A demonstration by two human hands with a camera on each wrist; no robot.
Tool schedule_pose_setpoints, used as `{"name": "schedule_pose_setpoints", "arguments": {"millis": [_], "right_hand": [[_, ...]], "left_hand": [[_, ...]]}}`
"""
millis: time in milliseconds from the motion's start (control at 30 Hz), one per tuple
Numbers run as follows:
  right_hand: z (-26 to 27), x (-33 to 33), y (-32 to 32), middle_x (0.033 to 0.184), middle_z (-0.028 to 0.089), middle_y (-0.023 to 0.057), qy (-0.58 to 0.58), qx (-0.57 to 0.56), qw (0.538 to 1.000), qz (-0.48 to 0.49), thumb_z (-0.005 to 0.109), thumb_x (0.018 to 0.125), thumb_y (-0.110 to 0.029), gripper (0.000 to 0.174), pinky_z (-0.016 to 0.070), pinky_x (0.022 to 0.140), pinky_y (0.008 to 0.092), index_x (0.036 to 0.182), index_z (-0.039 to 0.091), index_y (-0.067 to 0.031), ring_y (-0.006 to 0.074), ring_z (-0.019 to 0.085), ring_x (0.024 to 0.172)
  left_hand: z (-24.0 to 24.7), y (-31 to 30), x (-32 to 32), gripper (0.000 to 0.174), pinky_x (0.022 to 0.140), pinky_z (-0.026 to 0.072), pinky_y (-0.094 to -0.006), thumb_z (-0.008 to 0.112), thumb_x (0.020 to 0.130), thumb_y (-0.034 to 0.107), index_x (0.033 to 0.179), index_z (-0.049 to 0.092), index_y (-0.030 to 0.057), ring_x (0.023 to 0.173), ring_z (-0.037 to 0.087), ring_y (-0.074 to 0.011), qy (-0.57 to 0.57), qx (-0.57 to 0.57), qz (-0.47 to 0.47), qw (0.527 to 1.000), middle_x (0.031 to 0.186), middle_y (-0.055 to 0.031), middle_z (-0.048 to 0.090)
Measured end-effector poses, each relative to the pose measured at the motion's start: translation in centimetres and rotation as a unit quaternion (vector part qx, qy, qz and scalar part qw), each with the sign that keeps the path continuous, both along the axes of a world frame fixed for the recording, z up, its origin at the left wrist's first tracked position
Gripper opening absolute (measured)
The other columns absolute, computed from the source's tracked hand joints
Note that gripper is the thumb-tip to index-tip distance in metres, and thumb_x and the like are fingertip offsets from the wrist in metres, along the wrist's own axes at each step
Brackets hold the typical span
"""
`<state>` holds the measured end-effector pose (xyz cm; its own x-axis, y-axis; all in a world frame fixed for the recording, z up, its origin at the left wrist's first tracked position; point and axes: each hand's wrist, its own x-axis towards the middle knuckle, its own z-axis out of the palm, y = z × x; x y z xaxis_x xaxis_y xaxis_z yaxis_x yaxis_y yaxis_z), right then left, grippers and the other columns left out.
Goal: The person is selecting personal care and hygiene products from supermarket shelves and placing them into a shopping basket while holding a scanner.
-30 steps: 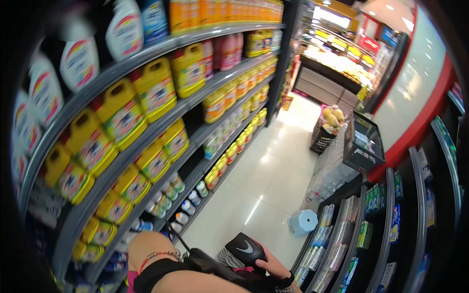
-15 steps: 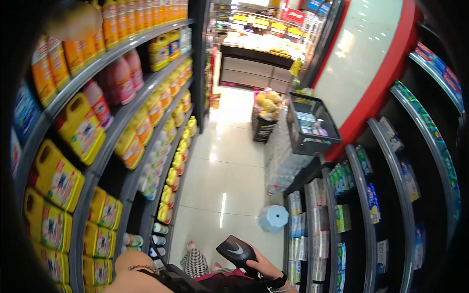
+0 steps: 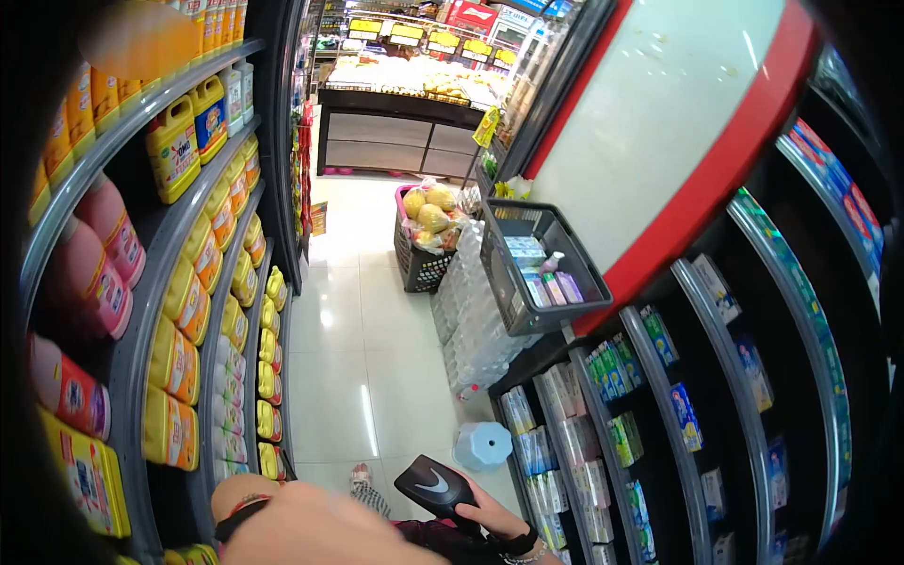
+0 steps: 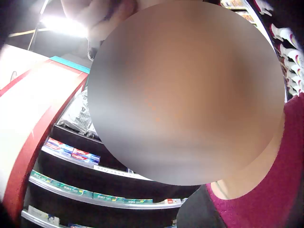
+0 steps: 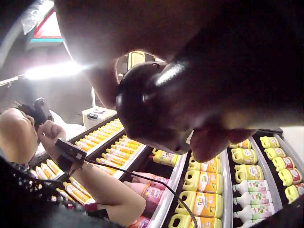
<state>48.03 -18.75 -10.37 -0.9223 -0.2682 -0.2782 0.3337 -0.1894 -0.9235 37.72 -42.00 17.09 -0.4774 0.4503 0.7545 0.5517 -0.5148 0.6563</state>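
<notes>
In the head view my right hand [image 3: 492,516] grips a glossy black item [image 3: 434,487] with a pale grey swoosh, shaped like a flat bottle. Its rounded dark end shows among the fingers in the right wrist view, where the rest of it is in shadow. My left hand [image 5: 51,135] is raised against the face with bent fingers, as the right wrist view shows. The left forearm [image 3: 320,527] crosses the bottom of the head view, blurred. At the top of the left wrist view appear the blurred fingers [image 4: 107,16] of that hand; I cannot tell whether they pinch something.
Detergent shelves [image 3: 141,348] line the left side, toothpaste shelves [image 3: 697,377] the right. A blue stool [image 3: 483,445] stands on the tiled floor [image 3: 325,405]. Ahead are a dark basket [image 3: 546,273] on stacked bottled water [image 3: 466,330] and a crate of yellow fruit [image 3: 419,259].
The view has swung rightward and down the aisle, so the left shelves slide out to the left. My left forearm has come up nearer the camera. My right hand keeps hold of the black item.
</notes>
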Motion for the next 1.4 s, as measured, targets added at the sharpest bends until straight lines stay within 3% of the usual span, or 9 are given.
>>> {"name": "schedule_pose_setpoints", "arguments": {"millis": [100,200,300,800,867,967,1200,1333,1400], "right_hand": [[0.2,-6.2,-0.7,0.147,0.031,0.0132,-0.014,0.011,1.0,-0.016,0.065,0.085,-0.041,0.087,0.0226,0.112,0.034,0.147,0.02,-0.0004,0.0206,0.031,0.135],[0.0,-10.6,-0.6,0.148,0.03,0.0138,-0.03,0.024,0.998,-0.04,0.067,0.082,-0.043,0.092,0.0215,0.112,0.0351,0.147,0.018,0.0,0.0216,0.03,0.136],[-0.7,-14.7,0.5,0.147,0.031,0.013,-0.006,0.017,1.0,-0.02,0.064,0.088,-0.034,0.081,0.0241,0.112,0.0335,0.148,0.019,-0.0029,0.0207,0.031,0.135],[-2.9,-37.0,18.3,0.153,0.023,0.0144,0.063,0.022,0.991,-0.117,0.066,0.086,-0.036,0.086,0.0191,0.114,0.0347,0.149,0.016,-0.0024,0.0232,0.025,0.14],[-2.5,-39.3,21.4,0.15,0.026,0.0145,0.07,0.034,0.987,-0.138,0.068,0.082,-0.048,0.097,0.0178,0.114,0.0351,0.148,0.016,0.0001,0.0228,0.025,0.14],[-2.1,-42.3,25.5,0.152,0.025,0.0143,0.086,0.029,0.978,-0.185,0.068,0.084,-0.038,0.09,0.0178,0.114,0.0346,0.148,0.017,-0.002,0.0234,0.024,0.141],[-1.2,-45.7,32.0,0.151,0.025,0.0143,0.073,0.015,0.926,-0.37,0.07,0.084,-0.031,0.089,0.0151,0.114,0.0344,0.148,0.017,-0.0005,0.0228,0.023,0.14],[-0.4,-48.5,34.8,0.149,0.028,0.0136,0.043,0.059,0.841,-0.536,0.069,0.084,-0.028,0.084,0.0164,0.114,0.035,0.147,0.021,-0.0001,0.0229,0.025,0.139],[0.7,-50.3,35.2,0.148,0.029,0.0141,0.048,0.015,0.789,-0.613,0.068,0.083,-0.028,0.083,0.0165,0.114,0.035,0.147,0.022,0.0001,0.0232,0.025,0.139]], "left_hand": [[-2.9,-0.3,-7.4,0.025,0.035,0.0206,-0.027,0.069,0.069,0.012,0.052,0.05,0.0096,0.038,0.037,-0.0122,-0.018,0.069,-0.142,0.987,0.052,-0.0015,0.043],[-2.0,1.5,-12.8,0.029,0.033,0.0147,-0.0268,0.069,0.069,0.015,0.051,0.047,0.0109,0.034,0.031,-0.0104,0.03,0.063,-0.117,0.991,0.051,0.0,0.039],[-1.8,3.0,-18.2,0.033,0.034,0.0134,-0.025,0.068,0.07,0.017,0.049,0.043,0.0125,0.035,0.029,-0.0087,-0.076,0.038,-0.168,0.982,0.051,0.0015,0.036],[-4.4,29.7,-40.6,0.024,0.045,0.0285,-0.0263,0.064,0.076,0.017,0.06,0.05,0.0078,0.047,0.043,-0.0139,-0.059,0.064,-0.38,0.921,0.06,-0.0039,0.047],[-4.8,33.8,-42.6,0.023,0.046,0.0305,-0.0264,0.064,0.077,0.017,0.061,0.051,0.0072,0.048,0.045,-0.0145,-0.057,0.064,-0.415,0.906,0.061,-0.0046,0.049],[-5.2,39.2,-45.7,0.021,0.048,0.0335,-0.0267,0.063,0.078,0.017,0.063,0.052,0.0063,0.051,0.048,-0.0156,-0.063,0.061,-0.454,0.886,0.063,-0.0057,0.051],[-6.5,51.5,-56.5,0.019,0.053,0.0406,-0.0273,0.061,0.081,0.017,0.068,0.055,0.0041,0.056,0.054,-0.018,-0.045,0.019,-0.525,0.85,0.067,-0.0082,0.057],[-7.0,60.7,-64.7,0.018,0.056,0.0446,-0.0276,0.06,0.082,0.017,0.071,0.057,0.0029,0.059,0.058,-0.0194,0.0,-0.011,-0.56,0.829,0.07,-0.0097,0.06],[-7.3,65.8,-67.6,0.018,0.058,0.0466,-0.0278,0.06,0.083,0.017,0.072,0.058,0.0022,0.061,0.06,-0.0201,0.054,-0.113,-0.536,0.835,0.071,-0.0104,0.061]]}}
